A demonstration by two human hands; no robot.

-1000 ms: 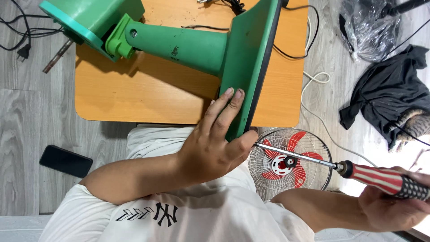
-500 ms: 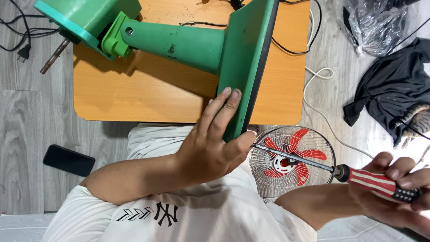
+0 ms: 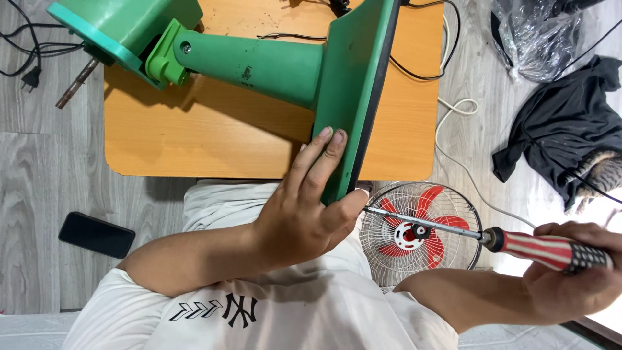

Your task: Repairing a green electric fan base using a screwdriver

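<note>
A green fan stand lies on its side on a low wooden table (image 3: 194, 139): motor housing (image 3: 123, 29) at the upper left, neck (image 3: 259, 65) across the middle, flat base (image 3: 353, 97) standing on edge. My left hand (image 3: 304, 207) grips the lower edge of that base, fingers flat on its green face. My right hand (image 3: 573, 272) holds a screwdriver (image 3: 492, 240) with a red-striped handle. Its metal shaft points left, and the tip sits at the underside of the base near my left thumb.
A wire fan guard with red blades (image 3: 418, 233) lies on the floor below the screwdriver. A black phone (image 3: 97, 234) rests on the grey floor at left. Cables (image 3: 26, 52), a white cord (image 3: 460, 149), dark cloth (image 3: 564, 139) and a plastic bag (image 3: 528, 35) surround the table.
My right hand has shifted the screwdriver slightly, keeping its tip at the base's lower edge. My left hand stays on the base. The view has drifted a little.
</note>
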